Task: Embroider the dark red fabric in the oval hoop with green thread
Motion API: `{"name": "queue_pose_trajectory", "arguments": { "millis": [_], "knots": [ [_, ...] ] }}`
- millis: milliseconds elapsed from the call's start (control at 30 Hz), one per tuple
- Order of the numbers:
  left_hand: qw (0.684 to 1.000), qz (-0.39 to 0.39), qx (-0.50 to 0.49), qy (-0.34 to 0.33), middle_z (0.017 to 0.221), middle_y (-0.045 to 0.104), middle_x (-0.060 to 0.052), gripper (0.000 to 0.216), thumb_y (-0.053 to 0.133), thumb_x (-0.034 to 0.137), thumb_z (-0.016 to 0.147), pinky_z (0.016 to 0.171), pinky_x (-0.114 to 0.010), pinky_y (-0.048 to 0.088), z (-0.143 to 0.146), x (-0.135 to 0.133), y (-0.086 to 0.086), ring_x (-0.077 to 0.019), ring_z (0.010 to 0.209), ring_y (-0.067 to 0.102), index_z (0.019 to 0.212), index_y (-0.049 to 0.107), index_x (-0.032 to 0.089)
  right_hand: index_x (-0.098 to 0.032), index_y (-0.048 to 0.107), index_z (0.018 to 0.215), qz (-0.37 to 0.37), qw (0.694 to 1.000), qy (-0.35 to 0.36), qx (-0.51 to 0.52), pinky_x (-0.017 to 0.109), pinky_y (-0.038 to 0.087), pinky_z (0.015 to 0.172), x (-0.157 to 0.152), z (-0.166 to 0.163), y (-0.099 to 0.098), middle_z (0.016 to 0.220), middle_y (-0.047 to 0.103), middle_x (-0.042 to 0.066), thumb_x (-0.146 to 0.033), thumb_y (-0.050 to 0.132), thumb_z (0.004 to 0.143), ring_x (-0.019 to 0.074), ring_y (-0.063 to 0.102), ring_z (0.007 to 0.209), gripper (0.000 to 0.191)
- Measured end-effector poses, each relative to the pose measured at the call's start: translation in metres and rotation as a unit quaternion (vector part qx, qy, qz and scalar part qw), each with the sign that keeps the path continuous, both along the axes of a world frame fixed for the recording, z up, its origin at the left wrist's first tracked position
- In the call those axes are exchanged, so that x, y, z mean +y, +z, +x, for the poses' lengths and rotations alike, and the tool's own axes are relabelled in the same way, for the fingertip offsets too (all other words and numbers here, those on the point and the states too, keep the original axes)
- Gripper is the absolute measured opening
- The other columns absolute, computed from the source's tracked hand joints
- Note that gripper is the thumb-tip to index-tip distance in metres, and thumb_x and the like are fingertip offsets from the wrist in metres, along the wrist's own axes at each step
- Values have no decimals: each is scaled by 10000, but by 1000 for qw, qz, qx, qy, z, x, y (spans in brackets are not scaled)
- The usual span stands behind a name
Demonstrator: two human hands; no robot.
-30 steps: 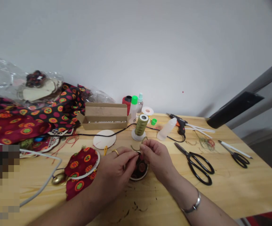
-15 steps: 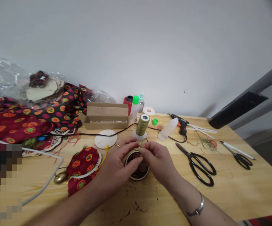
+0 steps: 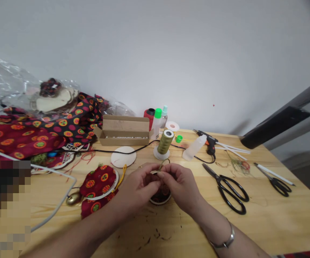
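Dark scraps point(image 3: 148, 240) lie scattered on the table point(image 3: 198, 236) at the near side, in front of a round piece with dark patterned fabric and a pale rim point(image 3: 160, 199), which sits beneath the hands, partly hidden by them. The right hand point(image 3: 180, 184) pinches an olive cord point(image 3: 161, 164) between thumb and fingers above the piece's far edge; the left hand point(image 3: 141, 186) curls in beside it, fingertips close to the cord, though whether they grip anything cannot be told. To the right lie black-handled scissors point(image 3: 219, 179); to the left, a red patterned round piece point(image 3: 97, 182) near a brass-coloured bell point(image 3: 73, 198). Beyond the hands stands an olive thread cone point(image 3: 165, 142), with an open cardboard box point(image 3: 125, 141) farther back.
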State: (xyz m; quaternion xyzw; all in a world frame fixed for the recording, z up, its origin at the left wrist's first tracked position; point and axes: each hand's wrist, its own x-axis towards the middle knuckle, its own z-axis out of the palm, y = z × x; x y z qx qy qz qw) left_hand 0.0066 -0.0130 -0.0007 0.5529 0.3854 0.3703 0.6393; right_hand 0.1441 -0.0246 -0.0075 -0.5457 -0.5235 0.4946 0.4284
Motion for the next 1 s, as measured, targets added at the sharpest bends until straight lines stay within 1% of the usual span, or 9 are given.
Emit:
{"name": "queue_pose_trajectory", "arguments": {
  "millis": [167, 267, 367, 433, 567, 767, 900, 967, 1000],
  "knots": [
    [998, -67, 9, -14, 630, 647, 8, 358, 537, 159, 708, 590, -253, 467, -4, -1, 1, -154, 632, 615, 1065, 563, 167, -176, 541, 592, -17, 999, 14, 42, 195, 378, 433, 0, -2, 2, 471, 543, -40, -220, 566, 738, 88, 478, 428, 154],
    [997, -76, 15, -15, 597, 614, 20, 359, 524, 174, 735, 548, -232, 437, -6, 0, -2, -129, 570, 579, 1093, 557, 161, -180, 540, 576, -29, 998, 15, 55, 201, 373, 418, -1, -3, 4, 453, 551, -38, -233, 568, 730, 93, 480, 403, 165],
    [996, -77, 41, -23, 603, 609, 19, 339, 546, 276, 764, 513, -216, 423, -7, 1, -3, -122, 550, 572, 1079, 569, 153, -174, 569, 586, -34, 999, -2, 38, 206, 375, 426, 1, -2, 3, 469, 542, -37, -242, 588, 707, 94, 470, 418, 139],
    [996, -49, 72, -22, 666, 642, 1, 315, 562, 328, 763, 540, -225, 444, -7, 2, -2, -138, 605, 596, 1025, 603, 158, -172, 583, 604, -33, 999, -10, 31, 212, 382, 439, 2, 0, 2, 488, 542, -34, -247, 595, 698, 97, 469, 438, 120],
    [989, 62, 131, -11, 812, 693, -10, 202, 559, 311, 768, 668, -259, 483, -7, 4, 1, -178, 758, 624, 883, 675, 193, -171, 577, 610, -33, 999, -14, 18, 219, 379, 429, 3, 2, 1, 489, 532, -30, -261, 595, 695, 101, 462, 432, 125],
    [967, 135, 214, 2, 718, 707, 9, 203, 509, 280, 798, 638, -256, 484, -9, 2, -1, -171, 681, 636, 788, 699, 208, -168, 552, 600, -38, 999, 0, 25, 203, 356, 402, 3, 2, 3, 486, 498, -40, -253, 584, 703, 86, 431, 416, 138],
    [949, 193, 250, 16, 697, 698, 11, 199, 502, 254, 802, 624, -252, 464, -9, 0, -3, -158, 657, 622, 782, 695, 213, -166, 554, 598, -27, 999, -7, 16, 191, 353, 402, 3, 2, 4, 488, 499, -43, -234, 585, 701, 80, 429, 428, 127],
    [952, 187, 241, 16, 690, 693, 10, 195, 505, 254, 797, 619, -250, 460, -9, 1, -2, -157, 654, 615, 782, 694, 210, -164, 552, 600, -32, 999, -8, 20, 188, 357, 401, 4, 3, 4, 485, 501, -45, -231, 586, 699, 78, 436, 426, 125],
    [960, 166, 227, 14, 688, 693, 8, 194, 509, 259, 792, 618, -249, 461, -9, 1, -1, -158, 655, 615, 774, 695, 205, -162, 552, 601, -36, 999, -9, 25, 186, 360, 400, 4, 3, 4, 487, 506, -45, -231, 590, 696, 77, 440, 424, 124]
  ]
}}
